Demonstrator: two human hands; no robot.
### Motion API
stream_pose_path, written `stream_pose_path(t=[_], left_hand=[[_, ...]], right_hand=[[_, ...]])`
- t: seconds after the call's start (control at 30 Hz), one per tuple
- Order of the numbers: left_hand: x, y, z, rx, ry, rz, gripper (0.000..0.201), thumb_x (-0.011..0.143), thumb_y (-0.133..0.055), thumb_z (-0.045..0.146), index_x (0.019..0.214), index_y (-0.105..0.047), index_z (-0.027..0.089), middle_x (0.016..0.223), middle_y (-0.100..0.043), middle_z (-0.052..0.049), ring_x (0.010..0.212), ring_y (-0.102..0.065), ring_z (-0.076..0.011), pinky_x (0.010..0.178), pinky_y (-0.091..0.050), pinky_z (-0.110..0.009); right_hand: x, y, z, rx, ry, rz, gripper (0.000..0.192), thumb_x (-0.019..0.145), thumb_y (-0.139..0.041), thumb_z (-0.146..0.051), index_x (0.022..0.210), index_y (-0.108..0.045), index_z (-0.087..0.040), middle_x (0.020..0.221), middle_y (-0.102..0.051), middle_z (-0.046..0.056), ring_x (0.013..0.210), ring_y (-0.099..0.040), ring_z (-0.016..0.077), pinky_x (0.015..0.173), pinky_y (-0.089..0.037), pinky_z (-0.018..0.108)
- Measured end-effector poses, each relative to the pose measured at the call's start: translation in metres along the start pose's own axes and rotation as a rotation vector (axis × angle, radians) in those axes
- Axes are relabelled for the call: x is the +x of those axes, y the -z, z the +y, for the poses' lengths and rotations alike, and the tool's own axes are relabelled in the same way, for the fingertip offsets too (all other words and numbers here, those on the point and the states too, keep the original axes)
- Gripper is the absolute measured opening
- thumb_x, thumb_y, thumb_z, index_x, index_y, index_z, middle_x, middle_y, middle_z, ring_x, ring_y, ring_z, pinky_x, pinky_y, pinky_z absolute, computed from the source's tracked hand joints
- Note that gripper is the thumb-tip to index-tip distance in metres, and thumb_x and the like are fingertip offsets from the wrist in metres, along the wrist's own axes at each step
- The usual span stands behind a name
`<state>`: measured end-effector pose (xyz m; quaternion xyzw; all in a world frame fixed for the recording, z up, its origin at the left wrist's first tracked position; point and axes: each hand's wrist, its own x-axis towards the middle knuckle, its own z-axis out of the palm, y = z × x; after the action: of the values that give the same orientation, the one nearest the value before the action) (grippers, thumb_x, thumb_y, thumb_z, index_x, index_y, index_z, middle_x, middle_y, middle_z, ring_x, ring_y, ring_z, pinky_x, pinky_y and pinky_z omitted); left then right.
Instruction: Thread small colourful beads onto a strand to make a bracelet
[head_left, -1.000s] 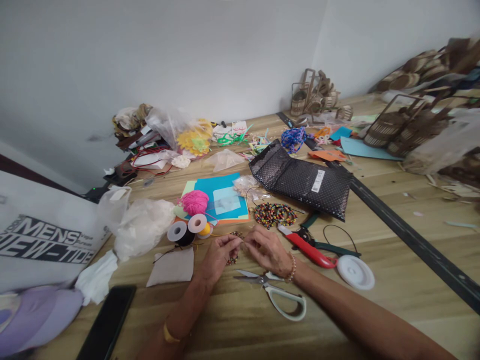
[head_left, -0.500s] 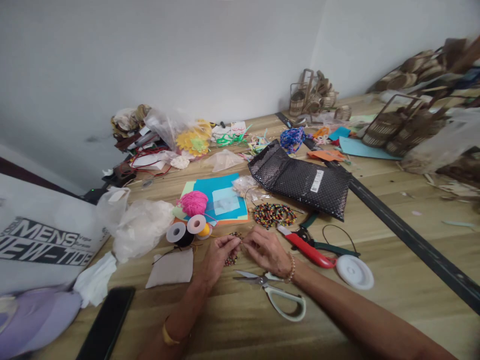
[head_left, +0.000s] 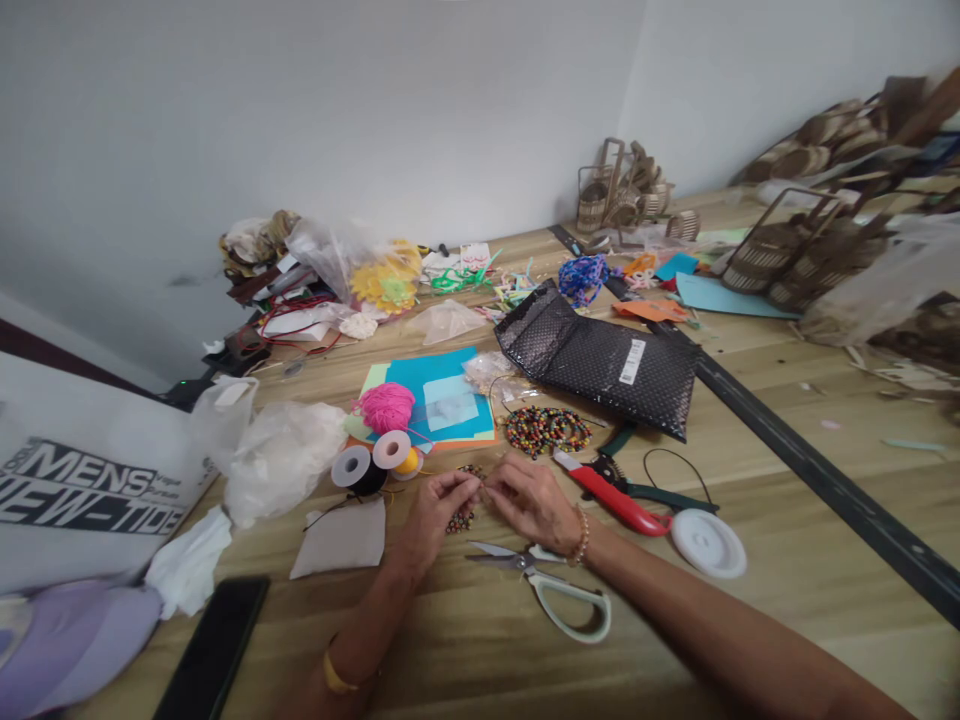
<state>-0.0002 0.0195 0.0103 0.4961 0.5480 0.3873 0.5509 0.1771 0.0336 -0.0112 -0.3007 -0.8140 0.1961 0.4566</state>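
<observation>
- Wooden worktable (head_left: 750,420) against a white wall, cluttered w/ craft stuff; woven baskets (head_left: 795,255) piled at far right.
- Left hand (head_left: 439,510) & right hand (head_left: 534,500) close together at table centre, fingertips nearly touching, pinched on a short beaded strand (head_left: 463,518) hanging betw. them; thread itself too thin to make out.
- Strand sits just above the tabletop, in front of the thread spools (head_left: 371,462) and near the pile of coloured beads (head_left: 546,428).
- Vs. 1 s ago: almost nothing moved; hands in same spot, same pinch, strand same length as far as visible. Only the camera drifted a bit. Reads as slow, fine fingertip work, not a reach or a swap of tools.
- White-handled scissors (head_left: 551,590) lying just below right wrist, untouched.
- Red-handled cutter (head_left: 615,497) & white spool (head_left: 708,543) right of the hands, apart from them.
- Pink yarn ball (head_left: 385,405) beside blue paper (head_left: 442,395); black mailer bag (head_left: 600,360) further back.
- Phone (head_left: 214,645) at lower left, well apart.
</observation>
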Motion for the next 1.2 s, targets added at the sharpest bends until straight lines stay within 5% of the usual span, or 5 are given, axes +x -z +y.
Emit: stream_pose_path(t=[0.5,1.0,1.2], left_hand=[[-0.013,-0.002,0.015,0.320,-0.295,0.212,0.016,0.077,-0.063,0.030,0.069,-0.066,0.016,0.068,-0.067,-0.003,0.065,-0.058,-0.0157,0.065,-0.046,-0.025],[-0.016,-0.005,0.021,0.249,-0.291,0.149,0.015,0.078,-0.063,0.028,0.072,-0.068,0.015,0.071,-0.070,-0.003,0.067,-0.063,-0.0151,0.066,-0.050,-0.023],[-0.012,-0.004,0.013,0.292,-0.298,0.139,0.014,0.079,-0.062,0.027,0.070,-0.067,0.016,0.071,-0.070,-0.003,0.068,-0.063,-0.0153,0.066,-0.050,-0.024]], right_hand=[[0.001,0.002,0.000,0.082,-0.054,0.091,0.014,0.093,-0.043,-0.014,0.100,-0.053,-0.020,0.078,-0.058,0.004,0.066,-0.054,0.0153,0.061,-0.046,0.026],[0.002,0.007,-0.007,0.384,-0.146,-0.020,0.019,0.094,-0.052,-0.028,0.110,-0.057,-0.019,0.084,-0.068,0.005,0.064,-0.060,0.0136,0.059,-0.050,0.024],[0.001,0.003,-0.002,0.272,-0.126,0.000,0.009,0.093,-0.053,-0.024,0.092,-0.059,-0.019,0.068,-0.061,0.001,0.058,-0.055,0.0126,0.056,-0.047,0.023]])
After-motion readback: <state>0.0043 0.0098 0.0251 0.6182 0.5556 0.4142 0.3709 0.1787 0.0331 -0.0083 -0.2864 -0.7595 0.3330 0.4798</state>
